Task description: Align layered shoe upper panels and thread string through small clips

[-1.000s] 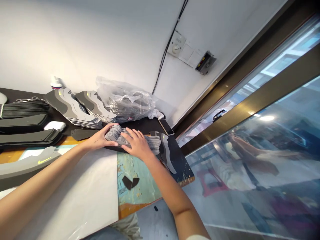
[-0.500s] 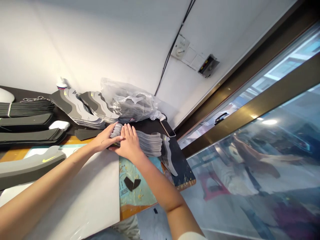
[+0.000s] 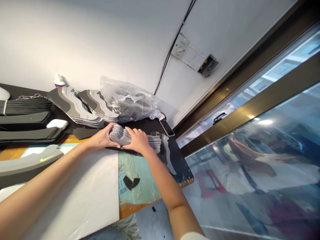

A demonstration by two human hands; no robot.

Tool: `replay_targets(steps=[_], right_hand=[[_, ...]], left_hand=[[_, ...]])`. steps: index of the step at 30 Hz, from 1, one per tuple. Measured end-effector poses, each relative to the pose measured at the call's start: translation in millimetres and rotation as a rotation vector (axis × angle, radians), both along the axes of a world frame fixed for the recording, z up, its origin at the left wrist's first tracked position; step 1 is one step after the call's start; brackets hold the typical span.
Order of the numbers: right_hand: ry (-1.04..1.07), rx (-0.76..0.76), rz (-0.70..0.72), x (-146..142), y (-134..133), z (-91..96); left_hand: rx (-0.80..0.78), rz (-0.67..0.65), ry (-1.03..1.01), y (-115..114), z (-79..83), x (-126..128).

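A stack of grey shoe upper pieces (image 3: 119,134) lies across the back of the table, its layered edges facing up. At its left end, my left hand (image 3: 102,138) is closed round the pieces, fingers behind and thumb in front. My right hand (image 3: 138,141) grips the same stack farther right, thumb on the near side and fingers over the far side. The layers fan out beyond it to a last piece (image 3: 167,153) lying flatter on the dark board. Part of the stack is hidden under my right hand.
Two fanned stacks of grey pieces (image 3: 75,108) and a clear plastic bag (image 3: 132,100) stand along the wall. Black strips (image 3: 27,120) are piled at left. A white sheet (image 3: 92,190), two small dark scraps (image 3: 131,182) and a phone (image 3: 166,127) lie on the table.
My right hand has slid right along the stack and its fingers now curl over it. More of the left end shows between my hands. The view has shifted slightly.
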State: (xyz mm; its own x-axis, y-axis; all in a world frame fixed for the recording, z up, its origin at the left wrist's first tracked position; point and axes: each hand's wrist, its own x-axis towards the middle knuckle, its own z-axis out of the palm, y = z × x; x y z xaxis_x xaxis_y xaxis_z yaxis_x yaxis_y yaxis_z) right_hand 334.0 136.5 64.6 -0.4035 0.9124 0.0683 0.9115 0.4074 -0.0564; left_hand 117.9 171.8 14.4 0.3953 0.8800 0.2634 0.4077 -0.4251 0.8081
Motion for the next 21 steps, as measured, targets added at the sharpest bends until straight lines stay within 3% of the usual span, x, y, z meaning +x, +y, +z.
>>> replay_targets(steps=[7, 11, 15, 18, 21], right_hand=[[-0.065, 0.031, 0.02, 27.1, -7.4, 5.2], [-0.144, -0.047, 0.027, 58.6, -6.3, -3.7], [-0.149, -0.028, 0.095, 69.6, -2.1, -11.8], [-0.158, -0.091, 0.149, 72.2, 12.4, 0.5], [-0.149, -0.255, 0.195, 79.6, 48.4, 30.1]], left_hand=[[0.037, 0.083, 0.05, -5.6, 3.0, -8.8], [-0.045, 0.095, 0.061, -8.4, 1.3, -14.2], [-0.074, 0.074, 0.053, -10.7, -1.5, -18.9], [-0.077, 0.094, 0.035, -8.9, 0.6, -15.0], [-0.115, 0.191, -0.022, 2.7, 6.3, 2.9]])
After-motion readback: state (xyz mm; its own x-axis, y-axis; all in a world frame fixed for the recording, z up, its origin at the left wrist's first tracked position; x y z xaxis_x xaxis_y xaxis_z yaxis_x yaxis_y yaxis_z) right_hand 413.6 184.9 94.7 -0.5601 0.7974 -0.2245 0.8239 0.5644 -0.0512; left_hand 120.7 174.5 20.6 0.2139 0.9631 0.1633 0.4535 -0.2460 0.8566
